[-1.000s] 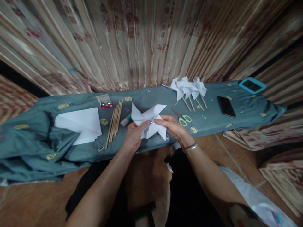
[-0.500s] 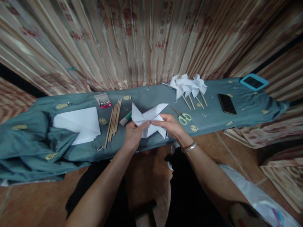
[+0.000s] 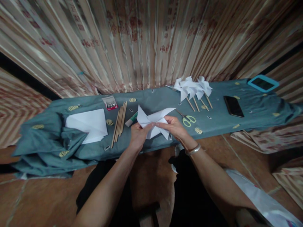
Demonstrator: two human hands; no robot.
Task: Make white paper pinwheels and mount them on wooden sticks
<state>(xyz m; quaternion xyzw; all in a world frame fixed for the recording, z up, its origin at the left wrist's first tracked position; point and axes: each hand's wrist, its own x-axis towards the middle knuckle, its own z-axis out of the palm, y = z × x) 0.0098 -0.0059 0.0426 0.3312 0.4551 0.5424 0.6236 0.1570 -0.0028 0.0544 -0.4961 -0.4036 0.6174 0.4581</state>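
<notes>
A white paper pinwheel (image 3: 155, 117) is held up between the two hands, apparently just above the near edge of the surface (image 3: 155, 97). Its blades spread around a folded middle, so it has no clear long axis; one pointed blade rises up and to the left, another sweeps up and to the right.

The left hand (image 3: 138, 135) grips it from the lower left and the right hand (image 3: 174, 126) from the right, so neither is nearer: both touch it. The thumbs come in from opposite sides and their tips meet at the pinwheel's middle, pressing on its face. Both hands are closed in a pinch on the paper, with the fingers behind mostly hidden; whether a small fastener sits under the thumbs, I cannot tell.

Just left of the pinwheel lies a green and white tube (image 3: 131, 120), then a row of wooden sticks (image 3: 120, 121), with a packet of small metal pieces (image 3: 110, 103) beyond and a stack of white paper (image 3: 92, 123) farther left. On the right, scissors (image 3: 188, 120) lie near the right hand; behind them are pinwheels on sticks (image 3: 193, 87), and farther right a phone (image 3: 233, 106) and a blue-framed device (image 3: 252, 82).
</notes>
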